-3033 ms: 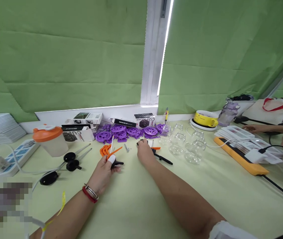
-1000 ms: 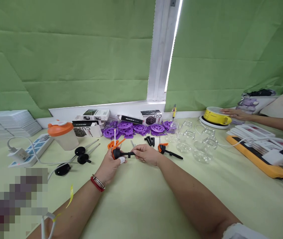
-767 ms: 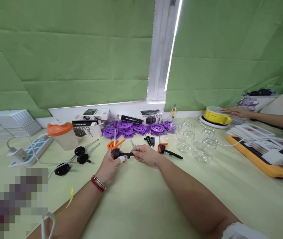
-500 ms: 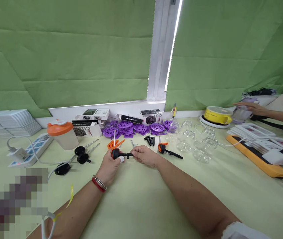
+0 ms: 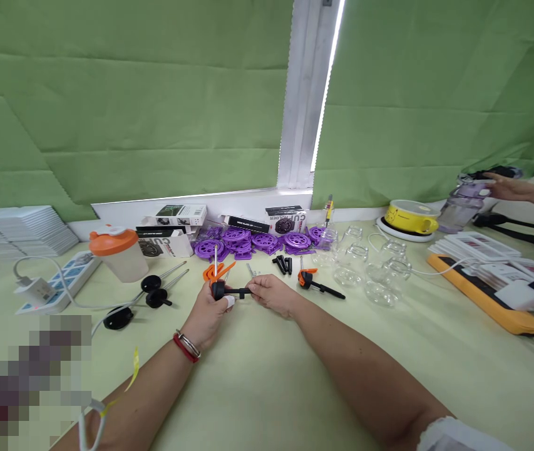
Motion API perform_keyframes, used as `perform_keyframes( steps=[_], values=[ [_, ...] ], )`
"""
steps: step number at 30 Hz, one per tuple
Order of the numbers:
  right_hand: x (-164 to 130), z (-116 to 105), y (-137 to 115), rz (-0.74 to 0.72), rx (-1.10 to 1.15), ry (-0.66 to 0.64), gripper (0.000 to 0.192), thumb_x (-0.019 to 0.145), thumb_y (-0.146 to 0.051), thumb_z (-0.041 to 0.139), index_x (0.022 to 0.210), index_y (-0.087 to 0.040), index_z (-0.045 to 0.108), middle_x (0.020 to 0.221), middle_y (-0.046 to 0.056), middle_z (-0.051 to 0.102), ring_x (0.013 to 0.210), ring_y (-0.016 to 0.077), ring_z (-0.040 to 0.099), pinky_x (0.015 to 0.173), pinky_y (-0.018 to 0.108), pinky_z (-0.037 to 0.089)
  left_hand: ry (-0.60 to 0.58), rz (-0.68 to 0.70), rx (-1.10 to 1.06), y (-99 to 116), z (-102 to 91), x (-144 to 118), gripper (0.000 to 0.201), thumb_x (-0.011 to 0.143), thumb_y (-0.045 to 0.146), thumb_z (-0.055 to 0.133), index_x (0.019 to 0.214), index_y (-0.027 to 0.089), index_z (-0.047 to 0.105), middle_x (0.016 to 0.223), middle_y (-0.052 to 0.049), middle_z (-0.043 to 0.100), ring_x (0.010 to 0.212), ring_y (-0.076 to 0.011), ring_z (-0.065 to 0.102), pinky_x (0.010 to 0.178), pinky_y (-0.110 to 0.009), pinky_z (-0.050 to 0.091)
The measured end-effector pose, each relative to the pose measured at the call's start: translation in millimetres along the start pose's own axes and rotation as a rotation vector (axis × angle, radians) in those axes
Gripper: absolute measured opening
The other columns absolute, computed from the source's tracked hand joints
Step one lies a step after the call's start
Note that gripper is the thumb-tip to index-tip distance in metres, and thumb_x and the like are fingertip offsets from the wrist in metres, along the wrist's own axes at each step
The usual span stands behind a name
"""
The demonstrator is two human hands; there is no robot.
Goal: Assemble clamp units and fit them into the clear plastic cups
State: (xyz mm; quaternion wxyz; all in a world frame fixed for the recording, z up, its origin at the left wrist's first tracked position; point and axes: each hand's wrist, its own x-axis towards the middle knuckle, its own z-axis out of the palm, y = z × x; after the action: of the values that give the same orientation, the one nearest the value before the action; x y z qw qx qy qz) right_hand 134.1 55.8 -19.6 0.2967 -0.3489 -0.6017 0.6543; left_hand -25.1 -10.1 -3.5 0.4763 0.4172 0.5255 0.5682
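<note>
My left hand [image 5: 208, 316] is closed around the round head of a black-and-orange crank-like part [image 5: 231, 292], whose thin metal rod points up. A white wrap covers one fingertip. The fingers of my right hand [image 5: 271, 295] pinch the far end of its black arm. Both hands are just above the table. Right of my right hand lies a similar black-and-orange part [image 5: 320, 287]. Several short black sleeves [image 5: 283, 265] and small metal pins [image 5: 250, 270] lie beyond my hands. Orange strip-shaped pieces [image 5: 215, 273] lie behind my left hand, partly hidden.
Purple plastic wheels [image 5: 236, 238] and printed boxes [image 5: 287, 219] line the back. Clear glass-like vessels [image 5: 355, 254] stand right, near a yellow lidded bowl [image 5: 410, 217] and an orange-edged power strip [image 5: 487, 294]. Leftward are black-headed rods [image 5: 158, 298] and an orange-lidded shaker [image 5: 119, 254]. Another person's hand [image 5: 511, 186] touches a purple bottle [image 5: 464, 203].
At the far right, the other person's hand has moved up and right, and the purple bottle now shows more fully. My two hands hold nearly the same position on the part.
</note>
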Motion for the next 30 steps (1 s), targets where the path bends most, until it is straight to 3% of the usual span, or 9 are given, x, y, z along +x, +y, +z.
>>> perform_keyframes(
  steps=[10, 14, 19, 23, 30],
  values=[
    [0, 2, 1, 0.015, 0.013, -0.023, 0.026, 0.076, -0.042, 0.061, 0.078, -0.016, 0.056, 0.055, -0.006, 0.043, 0.045, 0.0056, 0.03, 0.046, 0.021, 0.022, 0.007, 0.012, 0.033, -4, -0.6, 0, 0.036, 0.062, 0.016, 0.062, 0.093, 0.02, 0.045, 0.086, 0.001, 0.052, 0.061, -0.0085, 0.047, 0.057, -0.024, 0.04],
    [-2, 6, 0, -0.005, -0.008, -0.049, 0.025, 0.079, -0.042, 0.058, 0.077, -0.017, 0.055, 0.054, -0.007, 0.043, 0.044, 0.0052, 0.029, 0.044, 0.021, 0.02, 0.08, 0.027, 0.031, -11, -4.3, 4, 0.043, 0.063, 0.011, 0.06, 0.101, 0.023, 0.042, 0.095, -0.001, 0.054, 0.079, -0.0122, 0.054, 0.071, -0.027, 0.044],
    [-8, 16, -2, -0.025, 0.025, -0.139, 0.025, 0.081, -0.041, 0.056, 0.077, -0.017, 0.053, 0.053, -0.007, 0.045, 0.041, 0.0045, 0.028, 0.042, 0.02, 0.019, 0.166, 0.256, -0.12, -15, -10.5, 10, 0.051, 0.065, 0.012, 0.061, 0.106, 0.026, 0.034, 0.119, -0.005, 0.047, 0.106, -0.0161, 0.053, 0.093, -0.036, 0.04],
    [-8, 21, -2, -0.011, 0.075, -0.11, 0.024, 0.081, -0.042, 0.057, 0.079, -0.018, 0.054, 0.054, -0.006, 0.046, 0.043, 0.0046, 0.031, 0.044, 0.019, 0.021, 0.172, 0.383, 0.001, -7, -9.7, 5, 0.042, 0.069, 0.016, 0.061, 0.101, 0.025, 0.036, 0.142, -0.008, 0.028, 0.124, -0.021, 0.041, 0.103, -0.042, 0.032],
    [-4, 16, 2, 0.005, 0.132, -0.076, 0.026, 0.079, -0.043, 0.06, 0.082, -0.018, 0.056, 0.058, -0.005, 0.048, 0.043, 0.0042, 0.032, 0.045, 0.019, 0.023, 0.149, 0.476, 0.223, 4, -4.3, -5, 0.038, 0.075, 0.022, 0.06, 0.103, 0.023, 0.035, 0.145, -0.012, 0.024, 0.133, -0.0228, 0.03, 0.107, -0.043, 0.027]
  ],
)
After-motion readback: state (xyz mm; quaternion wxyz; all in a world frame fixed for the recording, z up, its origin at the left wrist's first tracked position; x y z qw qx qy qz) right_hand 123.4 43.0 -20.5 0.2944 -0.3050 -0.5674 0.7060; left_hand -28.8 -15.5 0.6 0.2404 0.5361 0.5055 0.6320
